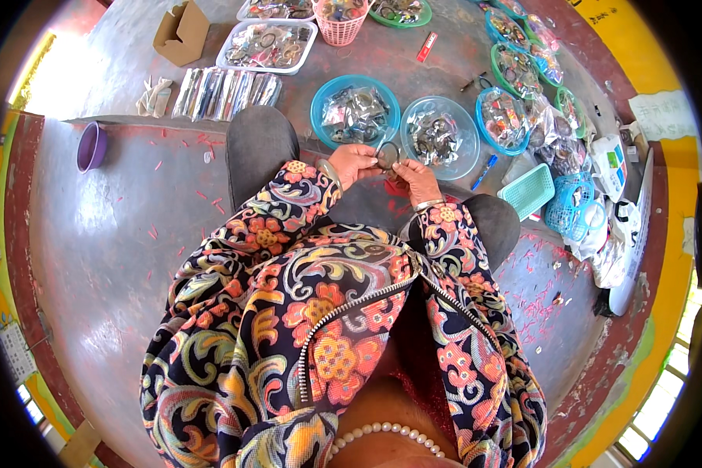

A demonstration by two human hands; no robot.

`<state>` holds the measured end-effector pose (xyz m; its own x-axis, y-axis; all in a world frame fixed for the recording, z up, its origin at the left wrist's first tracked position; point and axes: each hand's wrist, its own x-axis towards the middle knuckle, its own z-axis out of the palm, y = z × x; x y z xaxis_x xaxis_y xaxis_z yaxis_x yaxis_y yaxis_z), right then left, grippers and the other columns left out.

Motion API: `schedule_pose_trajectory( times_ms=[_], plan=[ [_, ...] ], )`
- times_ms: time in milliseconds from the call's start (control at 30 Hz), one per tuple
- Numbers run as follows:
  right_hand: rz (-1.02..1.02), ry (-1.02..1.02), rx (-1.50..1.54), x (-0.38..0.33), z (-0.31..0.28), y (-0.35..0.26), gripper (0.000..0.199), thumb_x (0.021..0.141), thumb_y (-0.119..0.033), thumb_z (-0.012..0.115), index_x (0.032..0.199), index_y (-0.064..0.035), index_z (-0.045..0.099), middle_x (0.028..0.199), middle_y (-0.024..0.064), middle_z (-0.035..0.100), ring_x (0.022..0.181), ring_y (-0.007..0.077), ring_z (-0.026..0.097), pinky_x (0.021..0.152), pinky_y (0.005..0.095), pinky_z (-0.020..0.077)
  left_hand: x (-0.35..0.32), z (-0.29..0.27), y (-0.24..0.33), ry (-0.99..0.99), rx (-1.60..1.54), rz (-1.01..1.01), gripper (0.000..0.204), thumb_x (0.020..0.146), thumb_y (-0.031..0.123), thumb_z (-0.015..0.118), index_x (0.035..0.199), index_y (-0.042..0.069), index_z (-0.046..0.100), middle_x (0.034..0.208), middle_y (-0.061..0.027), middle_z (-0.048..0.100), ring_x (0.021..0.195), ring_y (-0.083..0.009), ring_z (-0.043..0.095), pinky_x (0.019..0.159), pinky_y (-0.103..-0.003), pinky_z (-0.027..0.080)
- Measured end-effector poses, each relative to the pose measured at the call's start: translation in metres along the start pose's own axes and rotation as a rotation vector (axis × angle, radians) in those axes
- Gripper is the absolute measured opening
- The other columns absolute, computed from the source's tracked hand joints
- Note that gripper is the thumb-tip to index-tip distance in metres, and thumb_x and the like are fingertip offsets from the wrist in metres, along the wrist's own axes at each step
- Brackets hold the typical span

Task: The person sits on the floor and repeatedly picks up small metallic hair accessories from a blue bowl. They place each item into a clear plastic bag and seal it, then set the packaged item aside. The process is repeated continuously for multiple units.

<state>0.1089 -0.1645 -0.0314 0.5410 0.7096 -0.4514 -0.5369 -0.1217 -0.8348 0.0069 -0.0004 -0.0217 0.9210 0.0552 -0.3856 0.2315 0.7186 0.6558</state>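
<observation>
Dark metal ring (388, 155), small and round, is pinched between the left hand (354, 164) and the right hand (415, 176) at frame centre, above the knees. Two blue bowls (356, 114) of bagged pieces lie just beyond, within reach. A white paper sign (663, 115) hangs at upper right.

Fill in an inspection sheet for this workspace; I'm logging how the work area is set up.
Surface: grey concrete floor, red scraps scattered.
Job's things: small dark metal ring held between both hands.
Clutter: two blue round plastic bowls of packeted parts, white tray, pink basket, purple cup, cardboard box, teal basket.
Grippers: left hand and right hand both pinch the ring.
Cables: nothing seen.
Surroundings: yellow wall at right.
</observation>
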Motion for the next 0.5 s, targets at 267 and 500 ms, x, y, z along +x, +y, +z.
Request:
schedule_pose_trajectory(
  times_ms=[267,500],
  plan=[
    [0.039,0.000,0.008,-0.0006,-0.0013,-0.0017,0.011,0.077,-0.011,0.060,0.079,-0.0015,0.056,0.067,0.0041,0.058,0.057,0.0100,0.054,0.053,0.0205,0.0431,0.0009,-0.0036,-0.0022,-0.014,0.012,0.031,0.021,0.077,-0.001,0.049,0.098,-0.004,0.053,0.093,-0.0106,0.058,0.086,-0.0194,0.058,0.076,-0.029,0.047],
    [0.029,0.010,-0.002,-0.0046,0.0053,-0.0066,0.013,0.076,-0.012,0.061,0.082,-0.0017,0.058,0.067,0.0041,0.059,0.057,0.0102,0.055,0.052,0.0208,0.0436,-0.0015,0.0044,-0.0005,0.146,0.104,0.035,0.011,0.078,0.004,0.052,0.088,-0.002,0.053,0.082,-0.0068,0.058,0.076,-0.0178,0.059,0.069,-0.028,0.050]
  ],
)
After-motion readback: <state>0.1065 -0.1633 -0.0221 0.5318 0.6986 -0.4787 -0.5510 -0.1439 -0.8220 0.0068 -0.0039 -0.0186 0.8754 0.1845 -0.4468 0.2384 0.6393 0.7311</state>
